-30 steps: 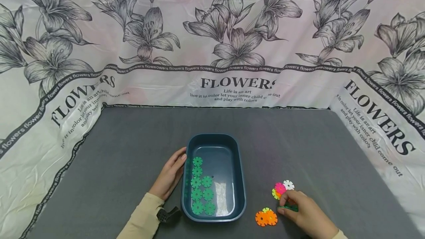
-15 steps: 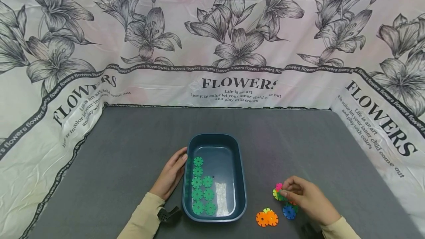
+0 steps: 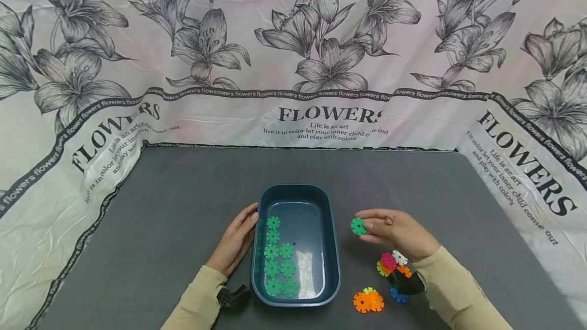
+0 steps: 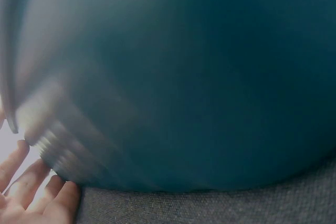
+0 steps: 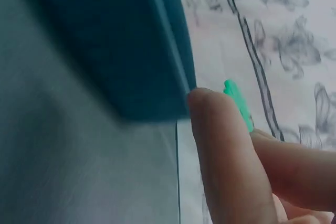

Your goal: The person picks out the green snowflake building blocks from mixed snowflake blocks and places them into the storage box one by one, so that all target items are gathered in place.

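Observation:
A dark blue plastic tray [image 3: 318, 202] stands in the middle, with several green notched interlocking discs [image 3: 271, 252] lined up along its left side. My left hand [image 3: 233, 243] holds the tray's left edge, thumb at the rim. In the left wrist view its fingers [image 4: 32, 182] lie against the outer wall. Right of the tray, my right hand [image 3: 398, 230] pinches one green interlocking disc [image 3: 357, 226] between thumb and fingers, above the table. That disc [image 5: 239, 104] shows almost edge-on in the right wrist view, partly behind a finger.
Near the front right lie orange and yellow discs [image 3: 362, 302]. Behind them is a mixed pile with a pink disc [image 3: 388, 260], a white disc [image 3: 400, 257] and a blue disc [image 3: 398, 295], partly covered by my right wrist strap. Flower-printed cloth [image 3: 330, 121] borders the grey table [image 3: 206, 182].
My right hand has picked a green disc from the pile and carried it up and left towards the tray, uncovering pink and white discs. My left hand stays at the tray.

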Motion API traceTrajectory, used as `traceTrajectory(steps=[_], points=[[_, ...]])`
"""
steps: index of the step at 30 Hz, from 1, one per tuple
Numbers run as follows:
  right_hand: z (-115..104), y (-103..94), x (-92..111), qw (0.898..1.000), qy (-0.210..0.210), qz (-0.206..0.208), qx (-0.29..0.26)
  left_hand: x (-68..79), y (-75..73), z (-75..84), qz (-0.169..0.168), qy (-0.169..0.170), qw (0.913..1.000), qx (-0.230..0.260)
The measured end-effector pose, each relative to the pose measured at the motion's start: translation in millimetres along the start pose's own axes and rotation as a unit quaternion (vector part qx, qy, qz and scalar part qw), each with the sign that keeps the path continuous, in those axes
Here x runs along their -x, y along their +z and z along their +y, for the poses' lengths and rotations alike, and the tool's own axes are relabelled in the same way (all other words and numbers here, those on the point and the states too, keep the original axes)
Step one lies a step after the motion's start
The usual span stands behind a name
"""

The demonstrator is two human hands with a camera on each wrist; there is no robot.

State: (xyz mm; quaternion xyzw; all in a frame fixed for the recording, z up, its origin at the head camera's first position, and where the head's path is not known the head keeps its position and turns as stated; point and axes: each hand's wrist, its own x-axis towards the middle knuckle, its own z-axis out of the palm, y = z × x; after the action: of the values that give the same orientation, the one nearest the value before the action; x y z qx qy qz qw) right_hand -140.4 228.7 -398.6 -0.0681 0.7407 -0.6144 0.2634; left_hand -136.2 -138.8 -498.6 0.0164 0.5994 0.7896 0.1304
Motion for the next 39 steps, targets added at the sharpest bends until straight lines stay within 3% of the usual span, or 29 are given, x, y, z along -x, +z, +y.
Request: traceTrajectory(steps=[6, 14, 27, 39], points=[[-19, 20.7, -36, 0.996, 0.011, -0.078, -0.051, 0.8, -0.9, 0.6, 0.000, 0.004, 1.0000, -0.005], [-37, 49.5, -83, 0.987, 0.059, -0.151, -0.014, 1.2, -1.4, 0.5, 0.005, 0.006, 1.0000, 0.001], [-40, 91.7, -120, 0.980, 0.122, -0.135, 0.081, 0.4, 0.9, 0.5, 0.011, 0.001, 0.9999, 0.009], [-30, 103.6, -130, 0.977, 0.142, -0.113, 0.109, -1.4, 1.1, 1.5, 0.013, 0.000, 0.9999, 0.010]])
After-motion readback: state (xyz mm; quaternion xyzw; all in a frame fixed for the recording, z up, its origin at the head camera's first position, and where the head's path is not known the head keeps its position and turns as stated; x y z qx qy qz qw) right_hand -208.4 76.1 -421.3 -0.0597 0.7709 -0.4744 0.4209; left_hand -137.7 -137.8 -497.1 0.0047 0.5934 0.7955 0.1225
